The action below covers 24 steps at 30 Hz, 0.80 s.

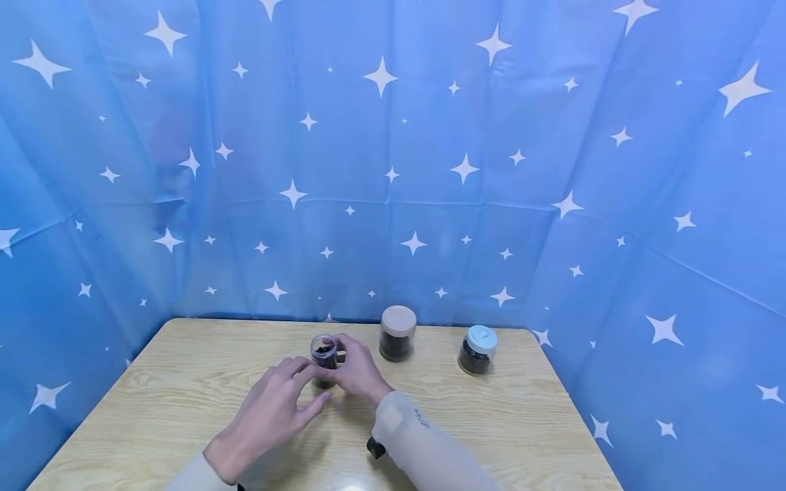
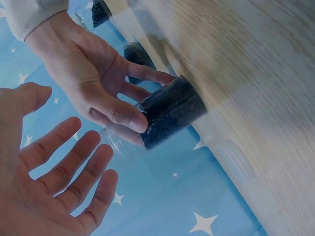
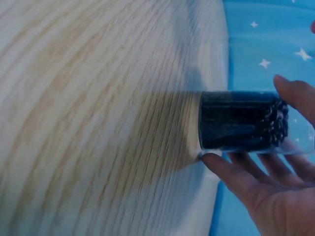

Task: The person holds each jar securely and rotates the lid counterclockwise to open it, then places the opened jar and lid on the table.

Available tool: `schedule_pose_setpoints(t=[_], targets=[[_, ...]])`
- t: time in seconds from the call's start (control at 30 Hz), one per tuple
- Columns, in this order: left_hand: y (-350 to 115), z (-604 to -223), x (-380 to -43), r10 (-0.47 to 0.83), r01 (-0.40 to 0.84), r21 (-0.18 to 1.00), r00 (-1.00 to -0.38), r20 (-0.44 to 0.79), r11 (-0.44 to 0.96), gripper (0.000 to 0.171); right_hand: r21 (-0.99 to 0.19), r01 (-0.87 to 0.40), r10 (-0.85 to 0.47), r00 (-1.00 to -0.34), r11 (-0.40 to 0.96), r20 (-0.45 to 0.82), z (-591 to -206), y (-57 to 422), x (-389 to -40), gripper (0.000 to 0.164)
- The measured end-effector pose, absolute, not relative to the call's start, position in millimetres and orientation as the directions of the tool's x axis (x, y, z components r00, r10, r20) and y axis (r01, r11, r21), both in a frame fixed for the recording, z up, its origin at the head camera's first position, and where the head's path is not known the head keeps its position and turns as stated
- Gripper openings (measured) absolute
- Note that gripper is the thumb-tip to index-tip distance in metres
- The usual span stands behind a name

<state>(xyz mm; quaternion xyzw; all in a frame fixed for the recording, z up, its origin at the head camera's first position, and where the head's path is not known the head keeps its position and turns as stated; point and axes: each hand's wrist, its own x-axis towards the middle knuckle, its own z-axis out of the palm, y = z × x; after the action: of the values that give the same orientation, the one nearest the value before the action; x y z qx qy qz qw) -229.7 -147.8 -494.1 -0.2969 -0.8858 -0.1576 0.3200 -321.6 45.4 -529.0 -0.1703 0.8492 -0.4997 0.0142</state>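
Item 1: open jar (image 1: 323, 354), clear-walled, without lid, part-filled with dark matter, the kind not legible. Located toward the far side of the desk (image 1: 209, 361), left of two lidded jars. Upright, its base at desk level; whether it bears fully on the surface cannot be told.

Item 2: right grip (image 1: 358, 376). Closed about the open jar, thumb on one side near the rim, fingers along the other.

Item 3: left grip (image 1: 270, 404). Spread and holding nothing, just beside the jar; in the head view its fingertips overlap the right thumb, contact uncertain.

Step in hand, as judged: steadying or placing the open jar with the right grip, the left standing ready. Next move, as judged: calls for the jar to be kept upright, its mouth being uncovered, and for the left fingers to come in without knocking the rim.

Item 4: pink-lidded jar (image 1: 396, 341), dark contents, right of the right grip.

Item 5: blue-lidded jar (image 1: 476, 354), squatter, dark contents, farther right.

Item 6: star-patterned curtain (image 1: 344, 129), blue, hung behind the desk.

Obstructions: right fingers hide part of the open jar; the pink-lidded jar stands near, limiting rightward travel.
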Motion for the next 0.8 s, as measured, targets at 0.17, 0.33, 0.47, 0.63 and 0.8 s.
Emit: schedule_pose_setpoints(t=[0.17,0.33,0.47,0.63,0.8], targets=[[-144.1,-491.5,-228.4,0.427,0.652,0.099,-0.596,0.68,0.752,0.032,-0.84,-0.282,-0.331,-0.934,0.464,0.13,-529.2,51.9,-321.2,0.072],[-140.8,-490.1,-227.1,0.425,0.649,0.098,-0.596,0.681,0.754,0.033,-0.841,-0.278,-0.341,-0.932,0.465,0.12,-528.4,64.0,-316.4,0.08],[-138.0,-488.1,-224.8,0.425,0.646,0.097,-0.601,0.677,0.758,0.034,-0.848,-0.276,-0.334,-0.934,0.452,0.126,-526.3,76.9,-312.1,0.083],[-132.3,-485.9,-221.9,0.43,0.649,0.103,-0.606,0.67,0.754,0.038,-0.851,-0.29,-0.289,-0.942,0.438,0.172,-520.3,94.6,-307.9,0.078],[-124.7,-486.2,-221.0,0.45,0.681,0.118,-0.593,0.668,0.723,0.039,-0.845,-0.295,-0.233,-0.95,0.445,0.209,-518.1,113.7,-303.7,0.072]])
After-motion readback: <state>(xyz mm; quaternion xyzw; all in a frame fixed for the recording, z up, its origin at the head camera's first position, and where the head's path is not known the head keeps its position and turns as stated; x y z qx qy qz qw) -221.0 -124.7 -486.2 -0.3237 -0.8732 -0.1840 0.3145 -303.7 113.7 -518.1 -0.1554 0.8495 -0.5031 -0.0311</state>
